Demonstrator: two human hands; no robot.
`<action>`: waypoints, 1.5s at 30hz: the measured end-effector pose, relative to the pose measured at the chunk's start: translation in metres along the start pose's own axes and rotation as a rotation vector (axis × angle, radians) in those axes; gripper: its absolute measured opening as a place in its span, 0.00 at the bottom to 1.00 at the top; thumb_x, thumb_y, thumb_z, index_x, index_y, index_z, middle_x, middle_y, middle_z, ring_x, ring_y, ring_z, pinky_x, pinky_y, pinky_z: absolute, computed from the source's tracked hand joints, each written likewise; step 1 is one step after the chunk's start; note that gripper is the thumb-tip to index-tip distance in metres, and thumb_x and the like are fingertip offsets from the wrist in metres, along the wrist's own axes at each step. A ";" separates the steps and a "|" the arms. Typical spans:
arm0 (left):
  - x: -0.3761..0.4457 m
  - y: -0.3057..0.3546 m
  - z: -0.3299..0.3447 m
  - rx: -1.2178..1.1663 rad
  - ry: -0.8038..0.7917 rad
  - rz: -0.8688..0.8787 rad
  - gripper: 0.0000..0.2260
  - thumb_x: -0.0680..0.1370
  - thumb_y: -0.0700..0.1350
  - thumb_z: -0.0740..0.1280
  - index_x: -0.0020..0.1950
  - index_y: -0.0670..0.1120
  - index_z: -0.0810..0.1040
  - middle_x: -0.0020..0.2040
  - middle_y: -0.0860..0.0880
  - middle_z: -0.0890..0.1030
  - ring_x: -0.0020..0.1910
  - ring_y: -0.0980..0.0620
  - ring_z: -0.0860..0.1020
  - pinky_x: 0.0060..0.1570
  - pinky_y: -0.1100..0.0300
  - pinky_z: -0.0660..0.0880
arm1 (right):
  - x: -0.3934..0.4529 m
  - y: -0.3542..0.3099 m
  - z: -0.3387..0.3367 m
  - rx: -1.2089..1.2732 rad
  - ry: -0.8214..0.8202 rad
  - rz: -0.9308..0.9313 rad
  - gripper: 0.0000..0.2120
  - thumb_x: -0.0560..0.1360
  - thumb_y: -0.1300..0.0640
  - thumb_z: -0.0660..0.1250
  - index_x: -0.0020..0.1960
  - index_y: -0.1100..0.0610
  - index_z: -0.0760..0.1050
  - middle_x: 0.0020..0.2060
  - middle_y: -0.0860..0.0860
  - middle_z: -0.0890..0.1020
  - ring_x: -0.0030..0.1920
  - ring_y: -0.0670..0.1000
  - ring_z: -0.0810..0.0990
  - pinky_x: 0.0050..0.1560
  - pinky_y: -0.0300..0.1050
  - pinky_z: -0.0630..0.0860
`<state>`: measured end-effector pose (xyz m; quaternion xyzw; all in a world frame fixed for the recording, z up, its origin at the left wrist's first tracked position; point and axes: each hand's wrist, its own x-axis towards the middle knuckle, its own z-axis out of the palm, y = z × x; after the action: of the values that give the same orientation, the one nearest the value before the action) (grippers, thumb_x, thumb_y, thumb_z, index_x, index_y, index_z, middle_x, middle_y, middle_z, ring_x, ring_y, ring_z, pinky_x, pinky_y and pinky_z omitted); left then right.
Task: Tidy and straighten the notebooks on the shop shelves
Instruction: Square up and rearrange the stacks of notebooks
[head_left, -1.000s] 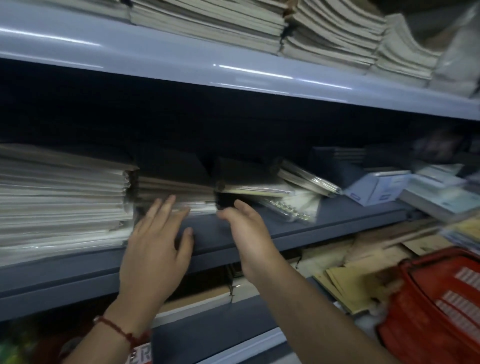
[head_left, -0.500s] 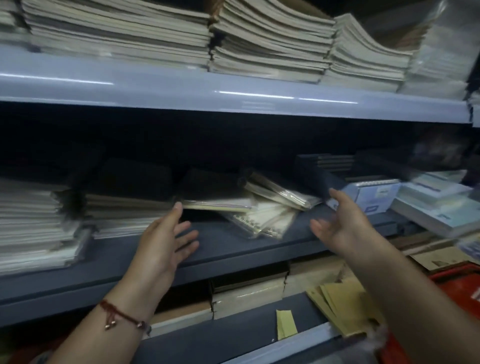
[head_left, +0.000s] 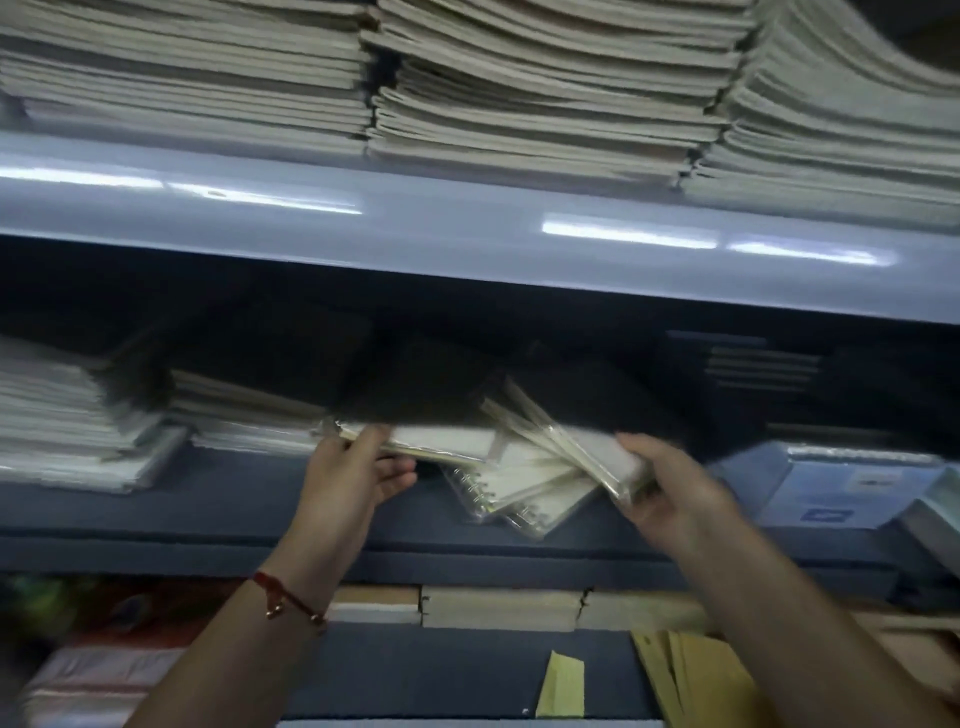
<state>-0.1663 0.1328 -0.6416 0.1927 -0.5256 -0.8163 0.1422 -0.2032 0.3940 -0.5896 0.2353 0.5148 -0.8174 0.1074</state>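
From the head camera, the left hand (head_left: 347, 480) is gripping the left end of a flat, plastic-wrapped white notebook (head_left: 441, 444) on the dark blue middle shelf (head_left: 234, 506). The right hand (head_left: 670, 493) is clamping the tilted, wrapped notebooks (head_left: 597, 457) just right of it, above leaning spiral-bound pads (head_left: 524, 493).

Three shelves are stacked one above another. On the top shelf (head_left: 467, 228), notebook stacks (head_left: 519, 104) are ranged side by side. On the middle shelf (head_left: 208, 499), a tall stack (head_left: 62, 415) lies at the left, a lower stack (head_left: 244, 410) just right of it, then a flat pack (head_left: 441, 441), then tilted packs (head_left: 561, 441) leaning over spiral notebooks (head_left: 524, 493). Boxes (head_left: 831, 483) are placed at the right. On the bottom shelf (head_left: 441, 675), envelopes (head_left: 691, 680) lie at the right, with books (head_left: 498, 608) behind.
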 end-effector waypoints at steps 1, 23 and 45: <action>-0.001 0.000 0.001 0.005 0.011 0.012 0.04 0.82 0.41 0.64 0.54 0.41 0.74 0.42 0.42 0.80 0.33 0.51 0.81 0.31 0.61 0.79 | -0.002 0.000 -0.002 -0.015 -0.024 -0.024 0.03 0.77 0.65 0.68 0.45 0.61 0.77 0.34 0.55 0.85 0.37 0.52 0.84 0.27 0.41 0.80; -0.014 0.004 -0.019 0.144 -0.542 0.033 0.15 0.74 0.52 0.67 0.53 0.42 0.79 0.48 0.40 0.85 0.39 0.49 0.83 0.35 0.61 0.80 | -0.015 -0.002 0.037 -0.539 -0.208 -0.025 0.04 0.75 0.61 0.65 0.49 0.60 0.77 0.41 0.57 0.81 0.38 0.56 0.82 0.28 0.47 0.80; -0.038 -0.033 0.023 1.393 -0.181 0.631 0.48 0.66 0.80 0.59 0.78 0.55 0.55 0.77 0.49 0.57 0.75 0.48 0.60 0.63 0.52 0.70 | -0.017 -0.026 -0.030 0.019 -0.161 0.022 0.11 0.75 0.56 0.68 0.56 0.58 0.79 0.47 0.54 0.85 0.48 0.50 0.83 0.54 0.46 0.77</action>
<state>-0.1447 0.1813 -0.6569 0.0112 -0.9580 -0.2303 0.1706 -0.1909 0.4307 -0.5715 0.1755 0.4940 -0.8374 0.1550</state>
